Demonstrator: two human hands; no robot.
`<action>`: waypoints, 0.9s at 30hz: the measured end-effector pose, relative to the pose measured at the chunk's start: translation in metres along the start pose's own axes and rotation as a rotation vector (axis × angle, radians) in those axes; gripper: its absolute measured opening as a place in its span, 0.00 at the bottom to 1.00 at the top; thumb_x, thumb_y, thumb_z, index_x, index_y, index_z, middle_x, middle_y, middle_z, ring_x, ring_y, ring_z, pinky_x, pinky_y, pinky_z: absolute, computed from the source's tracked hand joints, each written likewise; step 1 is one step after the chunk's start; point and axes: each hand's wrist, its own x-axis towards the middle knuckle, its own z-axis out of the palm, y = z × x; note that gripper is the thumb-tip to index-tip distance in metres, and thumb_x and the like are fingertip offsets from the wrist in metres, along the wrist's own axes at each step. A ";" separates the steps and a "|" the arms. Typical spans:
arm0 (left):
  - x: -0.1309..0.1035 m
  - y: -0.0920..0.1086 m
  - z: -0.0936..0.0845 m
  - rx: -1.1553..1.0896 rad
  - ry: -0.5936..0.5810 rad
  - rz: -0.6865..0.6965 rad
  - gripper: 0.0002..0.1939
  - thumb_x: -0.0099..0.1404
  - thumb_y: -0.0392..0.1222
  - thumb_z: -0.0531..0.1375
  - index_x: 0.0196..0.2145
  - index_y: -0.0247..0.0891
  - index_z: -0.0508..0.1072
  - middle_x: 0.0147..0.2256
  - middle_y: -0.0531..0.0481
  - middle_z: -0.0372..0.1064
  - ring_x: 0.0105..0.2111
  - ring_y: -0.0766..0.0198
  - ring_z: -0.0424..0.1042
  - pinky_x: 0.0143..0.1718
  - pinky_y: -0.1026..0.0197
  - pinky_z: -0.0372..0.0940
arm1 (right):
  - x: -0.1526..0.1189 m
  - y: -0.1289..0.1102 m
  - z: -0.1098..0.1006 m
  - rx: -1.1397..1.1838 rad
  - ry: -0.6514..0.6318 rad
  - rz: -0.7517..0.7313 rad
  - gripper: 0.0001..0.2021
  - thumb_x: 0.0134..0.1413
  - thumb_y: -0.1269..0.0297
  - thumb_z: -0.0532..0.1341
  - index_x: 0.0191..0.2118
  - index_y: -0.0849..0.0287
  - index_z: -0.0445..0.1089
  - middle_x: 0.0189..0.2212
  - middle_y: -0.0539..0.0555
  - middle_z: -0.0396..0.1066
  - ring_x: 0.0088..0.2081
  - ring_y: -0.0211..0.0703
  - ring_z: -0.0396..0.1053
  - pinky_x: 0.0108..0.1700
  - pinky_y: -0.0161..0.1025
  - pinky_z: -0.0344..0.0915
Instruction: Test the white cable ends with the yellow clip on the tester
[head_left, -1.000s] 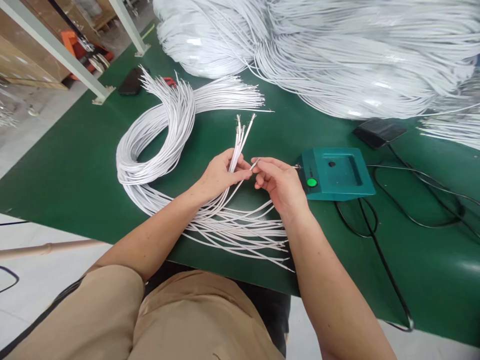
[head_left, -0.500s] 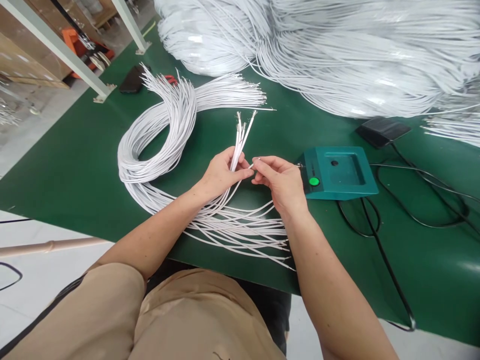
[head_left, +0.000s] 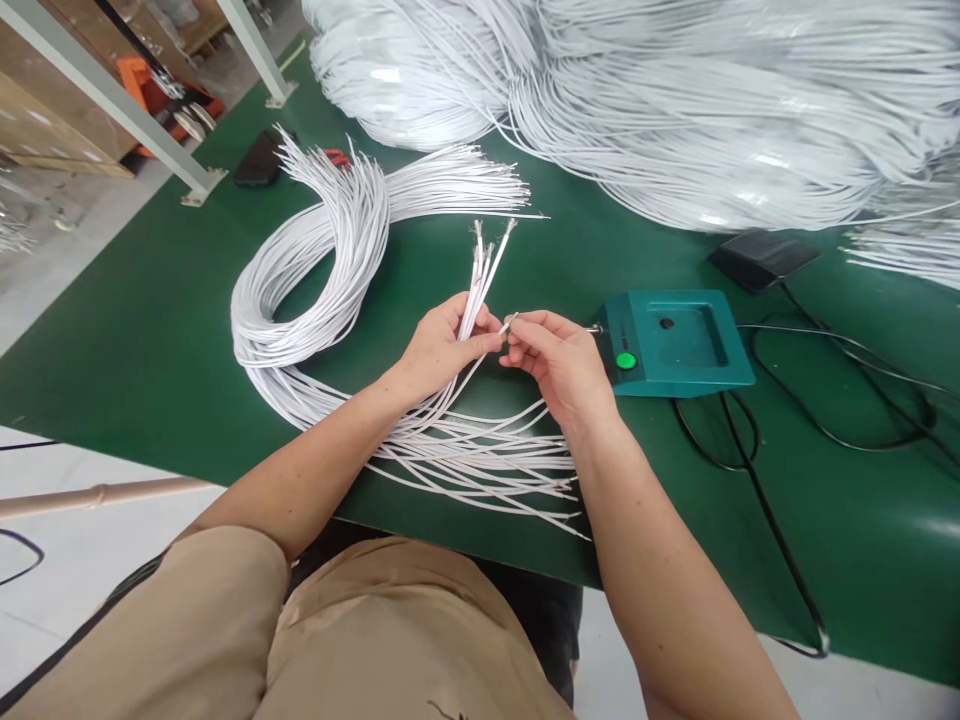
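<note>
My right hand (head_left: 559, 365) pinched the end of a single white wire (head_left: 505, 326), while my left hand (head_left: 435, 345) was wrapped round a small bunch of white wires (head_left: 484, 280), their frayed ends pointing to the far edge of the surface (head_left: 150, 320). Over the last second little had changed: my right hand's lower fingers had curled in slightly and the same wire stayed between both hands, so I judged its end was still being worked. Its tip lay at my right hand, just past my left thumb, nearer the surface's near edge than its far one.
</note>
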 end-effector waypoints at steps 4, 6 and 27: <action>0.001 0.002 0.001 -0.047 -0.020 -0.029 0.13 0.57 0.42 0.68 0.34 0.35 0.67 0.34 0.51 0.71 0.32 0.68 0.69 0.37 0.63 0.64 | 0.000 -0.001 -0.001 -0.071 0.005 -0.070 0.12 0.43 0.64 0.70 0.37 0.59 0.78 0.26 0.47 0.74 0.25 0.31 0.67 0.35 0.33 0.70; 0.001 0.002 0.000 -0.106 -0.069 -0.034 0.15 0.57 0.42 0.67 0.39 0.36 0.69 0.33 0.52 0.70 0.32 0.68 0.70 0.38 0.63 0.65 | 0.000 -0.001 -0.002 -0.090 0.009 -0.075 0.09 0.42 0.64 0.71 0.33 0.60 0.78 0.27 0.49 0.75 0.26 0.31 0.68 0.36 0.32 0.70; 0.004 0.005 -0.003 -0.321 -0.103 -0.203 0.23 0.55 0.39 0.69 0.48 0.38 0.71 0.30 0.54 0.67 0.30 0.70 0.70 0.27 0.70 0.60 | 0.001 -0.002 -0.004 -0.337 0.033 -0.034 0.07 0.47 0.61 0.64 0.27 0.59 0.69 0.19 0.45 0.63 0.18 0.31 0.58 0.26 0.36 0.72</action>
